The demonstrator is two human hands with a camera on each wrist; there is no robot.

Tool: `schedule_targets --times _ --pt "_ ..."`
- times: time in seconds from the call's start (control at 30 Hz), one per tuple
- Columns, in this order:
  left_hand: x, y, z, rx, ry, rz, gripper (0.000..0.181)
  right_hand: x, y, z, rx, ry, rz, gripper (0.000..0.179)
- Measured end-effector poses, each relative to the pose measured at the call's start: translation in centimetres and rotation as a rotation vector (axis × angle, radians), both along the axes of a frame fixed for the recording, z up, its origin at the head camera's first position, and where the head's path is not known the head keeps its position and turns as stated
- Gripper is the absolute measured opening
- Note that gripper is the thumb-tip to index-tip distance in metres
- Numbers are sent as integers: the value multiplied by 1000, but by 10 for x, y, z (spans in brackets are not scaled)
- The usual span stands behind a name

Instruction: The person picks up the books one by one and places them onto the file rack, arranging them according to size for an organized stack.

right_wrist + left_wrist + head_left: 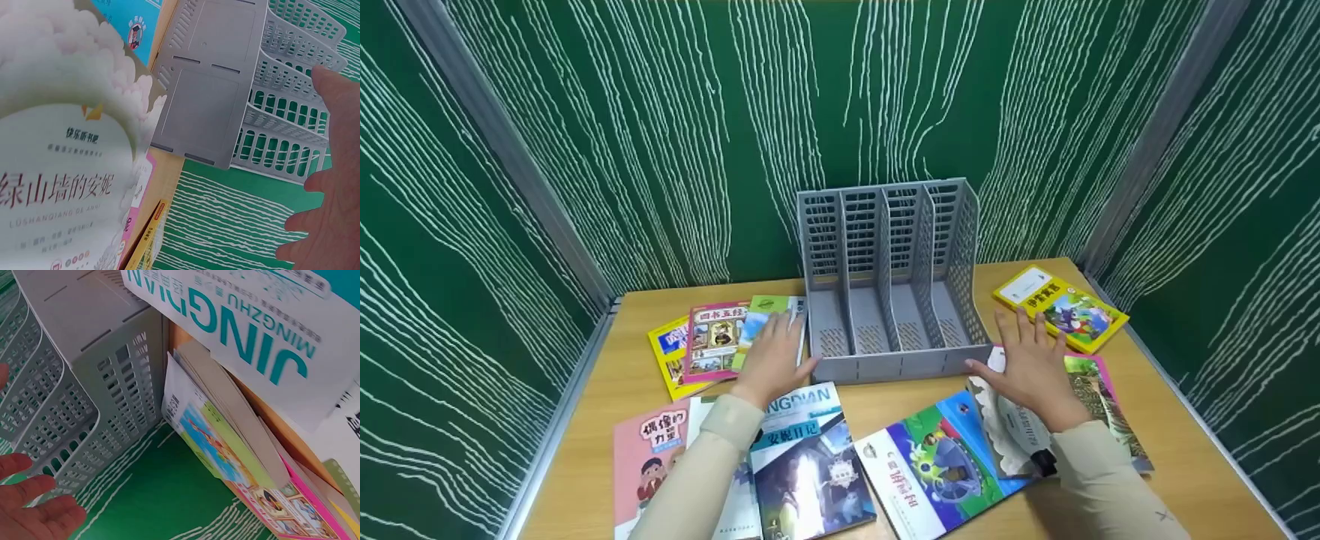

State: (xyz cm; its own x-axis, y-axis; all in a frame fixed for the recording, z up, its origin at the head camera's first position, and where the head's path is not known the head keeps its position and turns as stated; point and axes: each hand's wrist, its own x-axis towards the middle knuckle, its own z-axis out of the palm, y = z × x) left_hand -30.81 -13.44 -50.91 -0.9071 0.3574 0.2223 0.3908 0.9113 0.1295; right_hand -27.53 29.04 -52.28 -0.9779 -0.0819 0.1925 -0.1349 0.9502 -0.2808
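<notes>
A grey file organizer [901,366] with several upright compartments stands at the table's back middle. My left hand [771,360] is at its front left corner, fingers extended over a green-edged book [765,304]. In the left wrist view that hand's fingers [42,509] show relaxed beside the organizer's slotted wall [121,377]. At the front right corner is my right hand [1033,375], fingers spread and holding nothing. Under its wrist lies a pale book with a scalloped floral border [1009,427], which fills the left of the right wrist view.
Left of the organizer lie a pink comic-style book [712,352] and a yellow book [666,360]. Nearer are a pink-and-white book [649,435], a dark-covered book [810,480] and a blue-green one [945,465]. Another yellow book [1065,307] lies back right. Green, white-streaked walls [660,135] enclose the table.
</notes>
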Motion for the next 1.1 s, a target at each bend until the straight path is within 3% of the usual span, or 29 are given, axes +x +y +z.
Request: schedule_targets --times 0.3,0.77,0.97,1.1 --pt "-1 24 -3 -11 38 -84 67 0 10 -4 20 -25 -26 108" --pt "-5 50 -15 -113 -37 -132 46 5 32 -14 -52 -196 -48 116" --pt "-5 54 -23 -152 21 -177 23 8 40 -22 4 -231 -39 108" --pt "-7 57 -30 -171 69 -191 17 10 45 -24 32 -265 -27 105"
